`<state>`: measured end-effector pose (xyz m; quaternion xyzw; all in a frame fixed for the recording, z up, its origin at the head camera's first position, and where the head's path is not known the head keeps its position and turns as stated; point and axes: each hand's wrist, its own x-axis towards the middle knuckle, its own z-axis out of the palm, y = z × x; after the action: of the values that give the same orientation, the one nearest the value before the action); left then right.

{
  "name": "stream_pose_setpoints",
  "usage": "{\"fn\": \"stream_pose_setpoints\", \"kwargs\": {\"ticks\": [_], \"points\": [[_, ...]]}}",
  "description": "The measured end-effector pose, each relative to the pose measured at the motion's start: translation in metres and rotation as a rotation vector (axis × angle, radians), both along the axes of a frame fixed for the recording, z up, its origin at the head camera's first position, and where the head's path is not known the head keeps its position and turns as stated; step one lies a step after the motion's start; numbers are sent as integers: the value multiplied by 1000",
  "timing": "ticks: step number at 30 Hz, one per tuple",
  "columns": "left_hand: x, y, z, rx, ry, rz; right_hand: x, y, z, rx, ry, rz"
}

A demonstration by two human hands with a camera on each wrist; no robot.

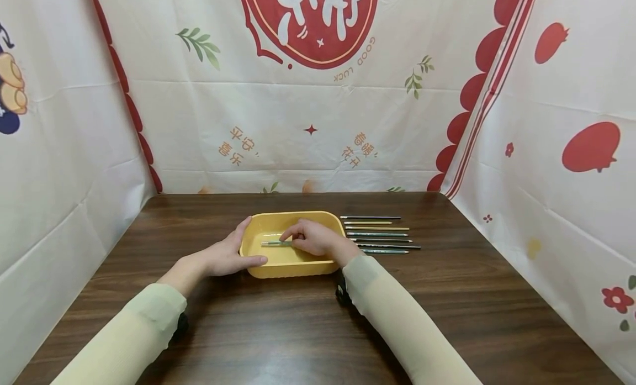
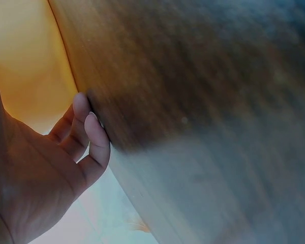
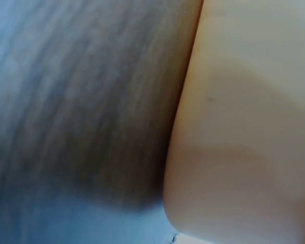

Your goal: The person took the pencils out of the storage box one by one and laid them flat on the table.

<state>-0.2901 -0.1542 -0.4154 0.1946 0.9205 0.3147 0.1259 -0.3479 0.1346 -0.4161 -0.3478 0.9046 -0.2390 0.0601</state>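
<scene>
A yellow plastic tray (image 1: pixel 298 270) with rounded corners stands on the table. At its left end my left hand (image 1: pixel 229 256) holds it, thumb reaching over the front corner and fingers along the outer side. The left wrist view shows that hand's fingertips (image 2: pixel 97 129) bent close against the tray's wall. Inside the tray, my right hand (image 1: pixel 315 238) reaches down over the right part and pinches a light green pencil (image 1: pixel 274 243). The pencil lies level near the tray's floor, its pale end pointing left; its other end is hidden by the hand. Only the tray's outer wall (image 3: pixel 244 117) shows in the right wrist view.
Right of the tray, several pencils (image 1: pixel 380 235) lie in a near-parallel row, some partly hidden by the tray and right wrist. The brown wooden table (image 1: pixel 268 335) ends at patterned cloth (image 1: pixel 278 109) hanging behind and on both sides.
</scene>
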Motion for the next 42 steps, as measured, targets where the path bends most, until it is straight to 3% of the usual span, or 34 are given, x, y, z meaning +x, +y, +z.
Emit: {"fn": "stream_pose_setpoints", "kwargs": {"ticks": [6,27,35,42], "points": [[0,-1,-1,4,12,-7,0,0,-1,-25,25,-13],[-2,-1,2,-1,10,-14,1,-4,5,-72,-3,-14],[0,-3,6,1,9,-11,-1,-4,12,-80,43,29],[2,-3,6,29,0,-23,2,3,21,-111,32,-27]]}}
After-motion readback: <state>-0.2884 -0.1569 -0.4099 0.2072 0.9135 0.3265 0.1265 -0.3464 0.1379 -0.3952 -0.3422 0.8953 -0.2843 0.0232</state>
